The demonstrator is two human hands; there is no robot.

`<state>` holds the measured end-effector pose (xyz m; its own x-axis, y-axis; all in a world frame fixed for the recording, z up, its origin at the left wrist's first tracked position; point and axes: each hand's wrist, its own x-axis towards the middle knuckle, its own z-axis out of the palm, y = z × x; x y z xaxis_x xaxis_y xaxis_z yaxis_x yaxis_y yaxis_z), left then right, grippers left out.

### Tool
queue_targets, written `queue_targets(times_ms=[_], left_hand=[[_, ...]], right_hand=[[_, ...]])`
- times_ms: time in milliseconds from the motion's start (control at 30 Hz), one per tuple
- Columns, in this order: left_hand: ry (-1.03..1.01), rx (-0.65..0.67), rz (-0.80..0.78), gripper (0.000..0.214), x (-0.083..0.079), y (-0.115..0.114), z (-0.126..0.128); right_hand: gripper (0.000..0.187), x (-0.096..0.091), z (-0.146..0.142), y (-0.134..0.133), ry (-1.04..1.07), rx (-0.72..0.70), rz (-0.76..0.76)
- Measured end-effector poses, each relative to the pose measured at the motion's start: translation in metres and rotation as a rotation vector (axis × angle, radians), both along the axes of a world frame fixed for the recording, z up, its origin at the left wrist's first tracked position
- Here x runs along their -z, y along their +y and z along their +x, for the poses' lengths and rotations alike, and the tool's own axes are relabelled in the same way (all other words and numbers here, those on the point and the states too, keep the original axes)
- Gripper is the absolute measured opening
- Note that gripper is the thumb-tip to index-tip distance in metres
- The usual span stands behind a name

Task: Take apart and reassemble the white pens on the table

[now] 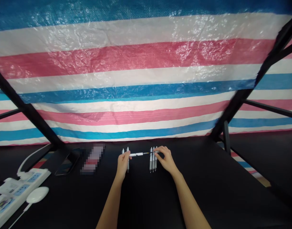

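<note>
Your left grip [122,161] grasps a slim white plastic pen barrel [137,154] left of the row of three white-and-grey pens [153,164]; your right grip [167,158], by that row, pinches the pen's greyish other part [157,151]. The row's pens look whole; this one, thin refill [146,153] bared, seems unjoined.

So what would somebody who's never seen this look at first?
Probably the huge, shiny blue, white and red striped plastic sheet across the top. Next, in the middle over the smooth black table, the bare left hand and bare right hand hold a slim white pen, with three white-and-grey pens beside the right hand. Then the long white power strip, lower left.
</note>
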<state>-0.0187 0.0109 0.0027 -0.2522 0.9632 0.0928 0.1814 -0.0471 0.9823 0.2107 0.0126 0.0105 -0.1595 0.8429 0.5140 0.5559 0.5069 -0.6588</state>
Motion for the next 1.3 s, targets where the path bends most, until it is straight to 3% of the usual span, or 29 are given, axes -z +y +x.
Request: queue_targets(times_ms=[733, 1033, 1300], left_hand=[[-0.035, 0.031, -0.039, 0.045, 0.001, 0.001, 0.002], [0.112, 0.181, 0.011, 0.049, 0.001, -0.002, 0.017], [0.174, 0.168, 0.051, 0.048, -0.003, -0.004, 0.017]], right_hand=[[0.015, 0.003, -0.003, 0.001, 0.012, -0.040, 0.008], [0.015, 0.005, -0.016, -0.002, -0.012, -0.098, -0.002], [0.015, 0.003, -0.020, -0.005, 0.027, -0.129, -0.024]])
